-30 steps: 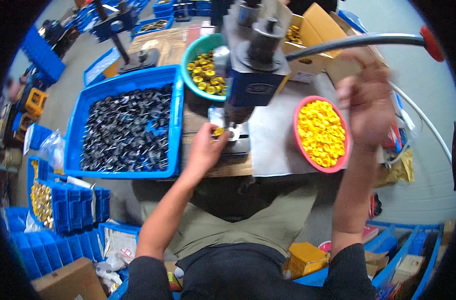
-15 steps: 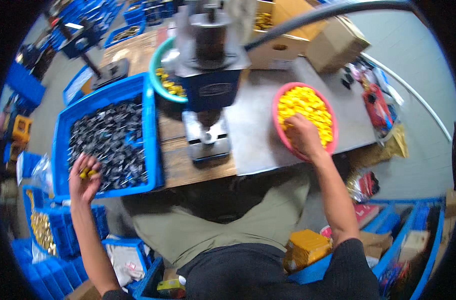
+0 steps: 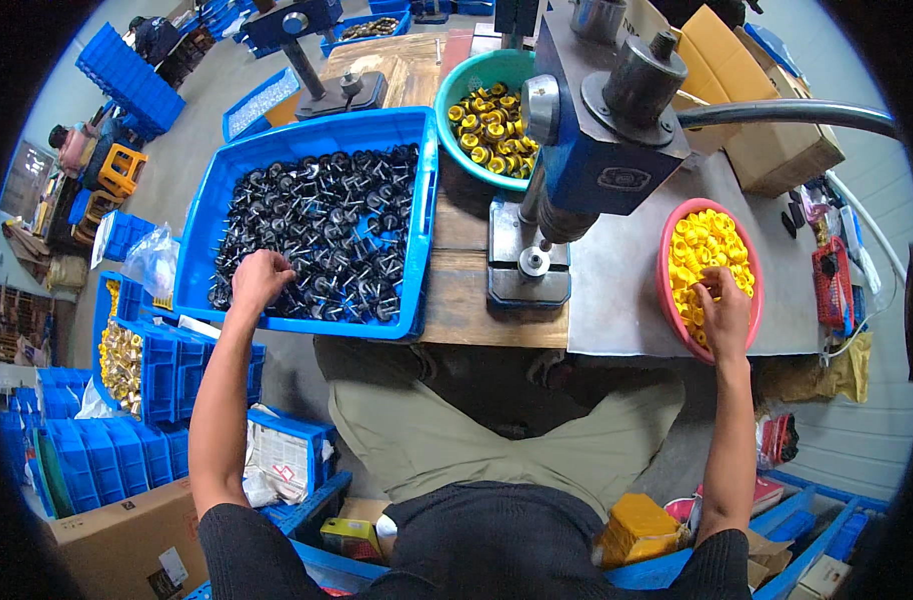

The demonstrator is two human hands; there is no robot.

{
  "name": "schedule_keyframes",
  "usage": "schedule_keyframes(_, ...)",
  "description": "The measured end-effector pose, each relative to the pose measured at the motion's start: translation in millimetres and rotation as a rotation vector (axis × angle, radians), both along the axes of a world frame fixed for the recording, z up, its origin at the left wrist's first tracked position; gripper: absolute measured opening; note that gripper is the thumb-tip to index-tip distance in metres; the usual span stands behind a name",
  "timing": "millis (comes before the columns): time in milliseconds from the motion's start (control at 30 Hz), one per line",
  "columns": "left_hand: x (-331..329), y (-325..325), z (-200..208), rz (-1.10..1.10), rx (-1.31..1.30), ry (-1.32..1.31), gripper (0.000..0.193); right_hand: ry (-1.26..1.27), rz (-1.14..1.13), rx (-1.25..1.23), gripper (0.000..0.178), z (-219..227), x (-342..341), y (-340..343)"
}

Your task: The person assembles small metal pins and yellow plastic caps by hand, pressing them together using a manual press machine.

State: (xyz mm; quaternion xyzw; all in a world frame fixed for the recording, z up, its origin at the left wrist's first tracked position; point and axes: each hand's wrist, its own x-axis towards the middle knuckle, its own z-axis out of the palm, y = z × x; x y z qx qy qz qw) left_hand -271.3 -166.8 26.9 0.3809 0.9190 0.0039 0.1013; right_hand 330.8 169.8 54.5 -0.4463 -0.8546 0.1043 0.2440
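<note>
Left hand [image 3: 260,281] lay fingers-down in large blue plastic crate [image 3: 417,200] among small black wheel-and-pin parts [image 3: 327,230], near crate's front-left edge; grip hidden, cannot tell. Right hand [image 3: 725,312] curled into red round bowl [image 3: 667,290] of yellow plastic caps [image 3: 705,250], fingers closing on caps at near rim. Teal bowl [image 3: 455,90] held yellow-black assembled pieces [image 3: 489,125]. Blue hand press [image 3: 597,150] stood between containers on wooden surface [image 3: 477,300]; open room before press base.

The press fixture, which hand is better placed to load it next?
Probably the right hand: it rests in the pink bowl beside the press fixture; the left hand is farther off.
</note>
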Motion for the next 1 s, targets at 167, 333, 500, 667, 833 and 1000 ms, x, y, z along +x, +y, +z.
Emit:
schedule_keyframes(167, 19.3, 13.6, 31.1, -0.132, 0.324, -0.022, 0.017, 0.06, 0.008, 0.063, 0.013, 20.4, -6.3, -12.4)
schedule_keyframes(333, 144.9, 73.1, 81.7, -0.279, 0.708, -0.506, 0.013, 0.354, 0.277, -0.18, 0.022, 11.1, -104.3, -55.0)
schedule_keyframes(500, 247.0, 139.2, 39.1, -0.31, 0.827, -0.624, 0.013, 0.312, 0.438, 0.02, 0.02, -34.4, -179.0, -72.7)
schedule_keyframes(667, 261.1, 164.3, 8.8, -0.185, 0.952, -0.6, 0.015, 0.265, 0.568, 0.212, 0.013, -40.4, -183.0, -75.5)
schedule_keyframes(833, 261.3, 173.8, -1.7, -0.126, 0.965, -0.666, 0.014, 0.288, 0.51, 0.143, 0.012, -44.2, -182.1, -70.9)
schedule_keyframes(1000, 263.7, 175.6, -9.7, -0.044, 1.008, -0.731, 0.016, 0.371, 0.411, 0.075, 0.016, -57.4, -197.5, -66.6)
